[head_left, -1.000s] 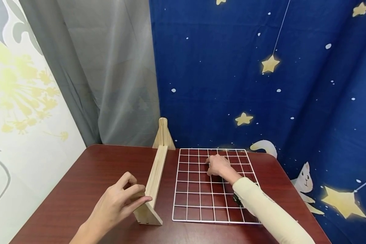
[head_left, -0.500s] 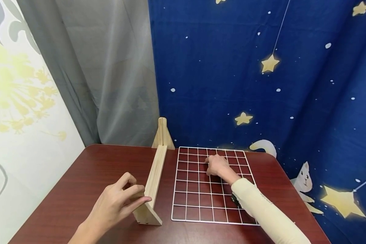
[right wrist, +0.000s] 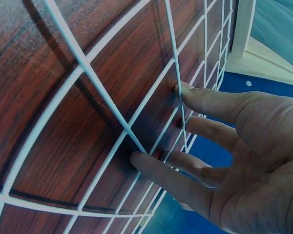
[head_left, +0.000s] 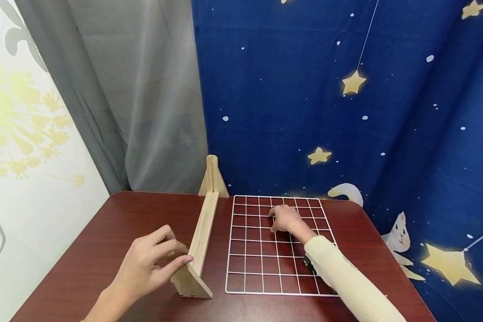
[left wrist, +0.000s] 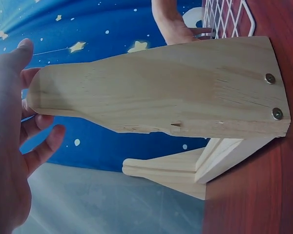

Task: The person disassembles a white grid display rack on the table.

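Note:
A pale wooden stand [head_left: 203, 228] is on the table, with two shaped uprights joined by a long crossbar. My left hand [head_left: 149, 261] is at the top of its near upright [left wrist: 156, 87]. In the left wrist view, some fingertips pass behind the rounded top while the thumb [left wrist: 22, 51] stands off the wood. Two screw heads [left wrist: 273, 95] show near the upright's foot. A white wire grid panel [head_left: 261, 256] lies to the right of the stand. My right hand [head_left: 286, 219] holds the panel toward its far side; fingers [right wrist: 161, 170] and thumb [right wrist: 205, 100] reach through its cells around the wires.
The dark red table [head_left: 116, 228] carries the stand and the panel. A blue starry curtain [head_left: 273, 112] and a grey curtain [head_left: 161, 112] hang behind the far edge. The stand's far upright [head_left: 212, 176] is close to the curtains.
My left hand has shifted slightly left at the upright's top. The panel's far edge rose a little half a second ago and is lower now. My right hand has stayed on the panel.

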Motion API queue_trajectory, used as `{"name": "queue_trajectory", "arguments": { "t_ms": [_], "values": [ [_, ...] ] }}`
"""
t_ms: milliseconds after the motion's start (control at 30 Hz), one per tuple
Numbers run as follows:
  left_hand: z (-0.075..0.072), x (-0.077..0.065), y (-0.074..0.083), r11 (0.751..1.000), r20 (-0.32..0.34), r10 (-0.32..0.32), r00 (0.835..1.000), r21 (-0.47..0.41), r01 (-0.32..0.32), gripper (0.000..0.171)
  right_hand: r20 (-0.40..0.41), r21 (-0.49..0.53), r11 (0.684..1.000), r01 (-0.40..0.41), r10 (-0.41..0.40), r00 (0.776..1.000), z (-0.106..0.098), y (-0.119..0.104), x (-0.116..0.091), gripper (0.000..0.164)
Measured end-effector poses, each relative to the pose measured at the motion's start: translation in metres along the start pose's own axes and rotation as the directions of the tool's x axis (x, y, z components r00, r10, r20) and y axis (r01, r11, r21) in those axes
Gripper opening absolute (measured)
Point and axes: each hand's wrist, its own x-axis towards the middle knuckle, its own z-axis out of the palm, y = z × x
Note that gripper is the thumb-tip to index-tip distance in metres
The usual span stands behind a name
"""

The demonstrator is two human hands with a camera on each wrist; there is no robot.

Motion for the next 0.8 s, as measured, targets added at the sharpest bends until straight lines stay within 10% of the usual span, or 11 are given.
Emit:
{"name": "queue_trajectory", "arguments": {
  "t_ms": [800],
  "values": [
    [-0.007, 0.004, -0.018, 1.000, 0.034, -0.017, 0.999, -0.024, 0.018, 0.030, -0.001, 0.119, 0.990, 0.076, -0.077, 0.997, -0.003, 0.022, -0.019, 0.060]
  ]
}}
